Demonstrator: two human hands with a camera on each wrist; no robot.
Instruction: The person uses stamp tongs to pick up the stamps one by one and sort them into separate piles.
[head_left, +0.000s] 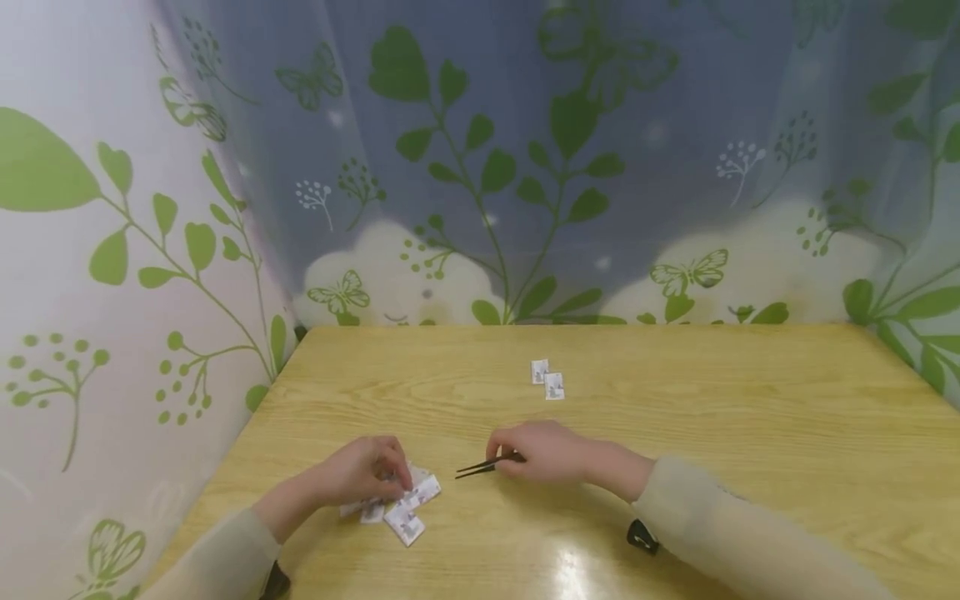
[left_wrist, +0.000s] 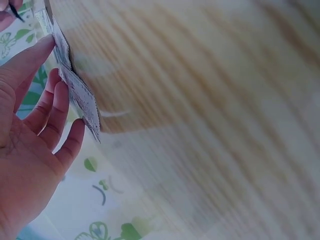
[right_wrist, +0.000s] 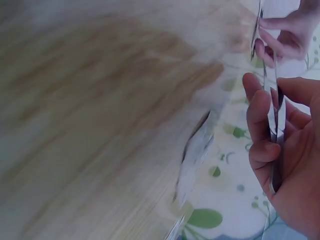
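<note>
Small white printed packets [head_left: 405, 523] lie in a loose overlapping pile at the left front of the table. My left hand [head_left: 366, 471] is over this pile, fingertips touching it. In the left wrist view, the left hand's fingers [left_wrist: 67, 145] are loosely bent against the edges of the packets [left_wrist: 82, 102]. Right of the pile, my right hand [head_left: 547, 452] grips a pair of dark tweezers [head_left: 480, 468] just above the table. The tweezers' tips point left toward the pile, slightly apart, with nothing between them. The right wrist view shows the tweezers [right_wrist: 276, 120] between thumb and fingers.
Two similar packets [head_left: 554, 386] lie farther back on the wooden table [head_left: 712, 392], touching at a corner. Behind the table hangs a leaf-patterned curtain [head_left: 480, 208], with matching cloth along the left side. Dark straps show under both sleeves.
</note>
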